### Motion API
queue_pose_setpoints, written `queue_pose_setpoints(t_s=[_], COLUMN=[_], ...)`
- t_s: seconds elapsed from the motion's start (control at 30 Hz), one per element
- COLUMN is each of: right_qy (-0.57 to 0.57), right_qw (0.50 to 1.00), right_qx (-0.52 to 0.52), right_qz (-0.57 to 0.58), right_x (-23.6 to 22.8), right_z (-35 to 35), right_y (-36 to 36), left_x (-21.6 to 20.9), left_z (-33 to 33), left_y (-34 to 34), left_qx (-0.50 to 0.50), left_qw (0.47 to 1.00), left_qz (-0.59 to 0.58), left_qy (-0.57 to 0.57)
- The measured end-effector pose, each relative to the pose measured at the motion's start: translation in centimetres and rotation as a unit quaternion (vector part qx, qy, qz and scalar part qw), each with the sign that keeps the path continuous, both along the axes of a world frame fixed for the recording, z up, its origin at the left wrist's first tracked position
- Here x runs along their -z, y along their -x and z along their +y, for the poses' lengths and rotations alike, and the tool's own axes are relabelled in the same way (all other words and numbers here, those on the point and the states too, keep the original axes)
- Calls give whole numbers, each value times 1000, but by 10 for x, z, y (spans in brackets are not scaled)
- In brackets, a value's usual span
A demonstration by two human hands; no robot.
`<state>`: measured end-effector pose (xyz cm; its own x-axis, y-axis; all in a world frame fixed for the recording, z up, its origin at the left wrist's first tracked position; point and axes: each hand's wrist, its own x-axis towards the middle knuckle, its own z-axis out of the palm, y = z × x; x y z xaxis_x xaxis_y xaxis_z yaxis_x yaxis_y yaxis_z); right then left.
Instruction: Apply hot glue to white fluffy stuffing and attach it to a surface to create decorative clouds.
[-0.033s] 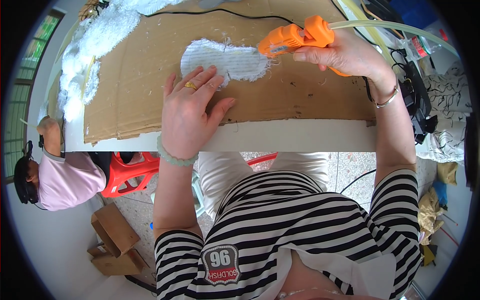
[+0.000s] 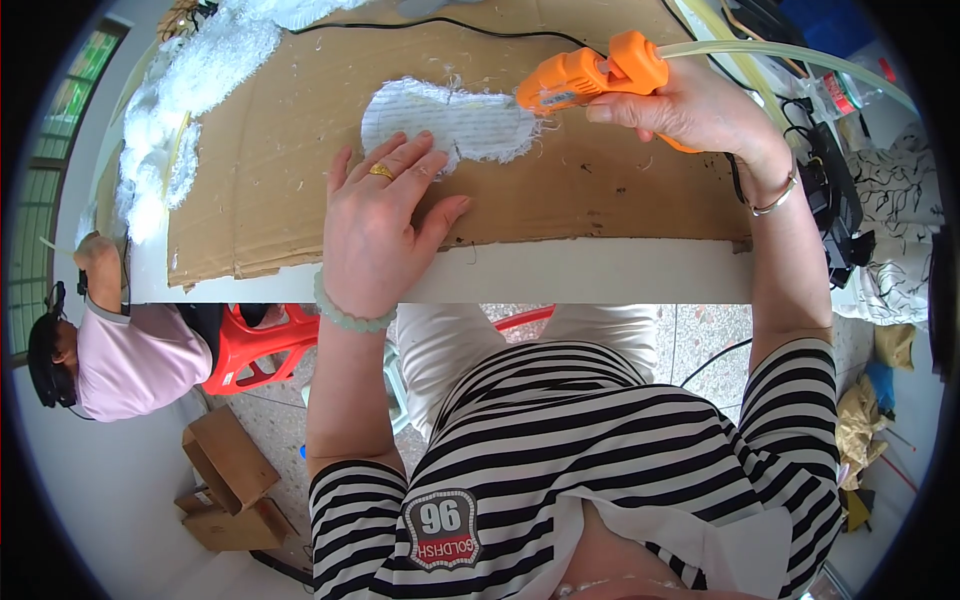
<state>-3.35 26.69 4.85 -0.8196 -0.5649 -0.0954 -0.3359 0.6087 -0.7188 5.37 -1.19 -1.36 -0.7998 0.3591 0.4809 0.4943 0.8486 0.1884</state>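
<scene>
Insole-shaped white fabric piece point(image 2: 455, 120) lies on the brown cardboard sheet point(image 2: 620, 190) that covers the table point(image 2: 600, 272). On the left, white fluffy stuffing point(image 2: 190, 90) is piled. My left hand point(image 2: 385, 215) lies flat with open fingers on the piece's near edge. My right hand point(image 2: 690, 105) is closed around an orange glue gun point(image 2: 590, 75), its nozzle touching the piece's right end.

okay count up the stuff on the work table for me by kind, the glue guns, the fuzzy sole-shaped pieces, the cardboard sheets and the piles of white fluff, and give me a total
Orange glue gun, held in the right hand: 1
White fuzzy sole-shaped piece, pressed under the left hand: 1
Cardboard sheet under the work: 1
Pile of white fluff at the far left: 1
Total: 4
</scene>
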Motion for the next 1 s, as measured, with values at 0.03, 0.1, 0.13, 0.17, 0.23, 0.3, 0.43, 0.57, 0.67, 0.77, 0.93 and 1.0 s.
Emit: queue_pose_setpoints(t_s=[0.03, 0.1, 0.13, 0.17, 0.23, 0.3, 0.43, 0.57, 0.67, 0.77, 0.93, 1.0], right_qy=[-7, -5, -4, -3, 48, 83, 213, 294, 361, 405, 455, 462], right_qw=[1000, 1000, 1000, 1000, 998, 996, 975, 951, 919, 895, 863, 856], right_qx=[1, 0, -1, -1, -22, 14, 31, 69, 78, 70, 67, 79], right_qz=[-6, -15, -23, -23, -27, -12, -55, -68, -136, -174, -209, -217], right_x=[0, -1, -1, 0, 3, 4, 9, 16, 23, 31, 40, 40], right_z=[-2, -7, -9, -11, -13, -11, -7, -24, -42, -48, -54, -55], right_y=[0, 0, 0, 0, 2, 2, 10, -4, -13, -18, -21, -21], left_x=[0, 0, 0, 0, 1, 1, 1, -1, -6, -5, -18, -21], left_z=[0, 0, 0, 0, 0, 0, 0, 2, 3, 3, 7, 3], left_y=[0, 0, 0, 0, 0, 0, 1, 1, -3, -2, -6, -4], left_qx=[-1, -2, -2, -2, -1, 1, 6, 9, -5, 4, 3, 5], left_qw=[1000, 1000, 1000, 1000, 1000, 1000, 1000, 1000, 998, 999, 1000, 1000], left_qz=[-2, -4, -4, -5, -5, -4, -5, -1, -32, -23, -17, -13], left_qy=[-1, -2, -2, -3, -4, -5, -11, -19, -50, -33, 0, 7])
